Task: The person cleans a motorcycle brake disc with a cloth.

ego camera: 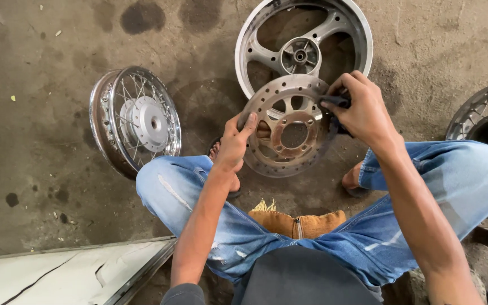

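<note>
A round, drilled metal brake disc point(280, 113) with a rusty centre is held upright in front of my knees. My left hand point(234, 142) grips its left rim, thumb over the edge. My right hand point(361, 110) presses a small dark piece point(335, 101), perhaps cloth or abrasive paper, against the disc's right rim. I am squatting in torn blue jeans, with sandalled feet on the stained concrete floor.
A silver cast wheel rim point(362, 39) lies flat on the floor behind the disc. A spoked wheel point(135, 120) with a hub stands at the left. Another spoked rim point(481, 107) shows at the right edge. A cracked white panel point(57, 274) lies at the lower left.
</note>
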